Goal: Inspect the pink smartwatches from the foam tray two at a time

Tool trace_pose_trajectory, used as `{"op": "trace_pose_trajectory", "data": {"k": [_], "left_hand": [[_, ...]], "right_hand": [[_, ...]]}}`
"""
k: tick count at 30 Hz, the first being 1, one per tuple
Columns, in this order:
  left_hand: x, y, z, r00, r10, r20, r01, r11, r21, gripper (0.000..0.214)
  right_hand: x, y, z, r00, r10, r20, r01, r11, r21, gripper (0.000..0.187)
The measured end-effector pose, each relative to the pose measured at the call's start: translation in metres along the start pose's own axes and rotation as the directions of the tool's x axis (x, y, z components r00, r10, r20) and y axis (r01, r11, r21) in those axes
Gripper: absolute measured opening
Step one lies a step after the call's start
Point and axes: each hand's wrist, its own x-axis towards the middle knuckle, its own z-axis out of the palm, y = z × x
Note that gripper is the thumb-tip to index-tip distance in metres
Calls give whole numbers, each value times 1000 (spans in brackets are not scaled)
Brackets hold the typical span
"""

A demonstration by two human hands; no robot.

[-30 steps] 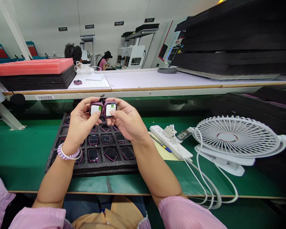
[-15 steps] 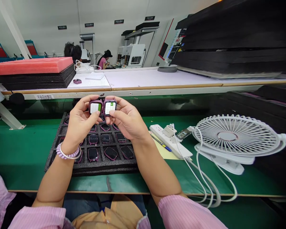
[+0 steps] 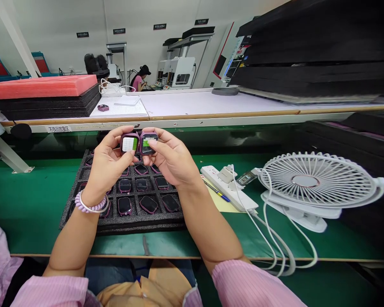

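Observation:
Two purple-cased smartwatches without straps are held side by side above a dark foam tray [image 3: 141, 224]. My left hand [image 3: 110, 160] is closed around the left smartwatch [image 3: 128, 143], whose lit screen shows a white grid with a green strip. In my right hand [image 3: 173, 160] is the right smartwatch [image 3: 146, 147], its screen dark with a green and white band. The right thumb rests on that screen. Several more purple watches, such as one watch [image 3: 124, 206] with a black screen, lie in the tray's compartments. My forearms hide part of the tray.
A white power strip [image 3: 222, 183] with cables, a blue pen [image 3: 222, 196] and a white fan [image 3: 307, 181] are to the right. On the shelf stand red foam [image 3: 45, 87] and stacked black trays [image 3: 307, 64]. Two people work beyond.
The right watch's screen has gone from a mostly white grid to dark with a green and white band. My right thumb has shifted slightly up on it. The left watch looks the same.

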Motion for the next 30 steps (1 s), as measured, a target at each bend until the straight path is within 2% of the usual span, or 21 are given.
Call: {"op": "trace_pose_trajectory", "data": {"k": [7,23,30], "left_hand": [[0,-2,0,999,9,42,-9,1000,-11,51],[0,-3,-1,999,14,38,-13,1000,-17,54],[0,-6,-3,995,71,67,-71,997,-3,55]], "right_hand": [[1,0,-2,1000,-16,-1,16,1000,-21,51],[-1,-1,-1,1000,-25,1,25,999,-40,51],[0,0,-2,999,-32,12,32,998,-45,53]]}}
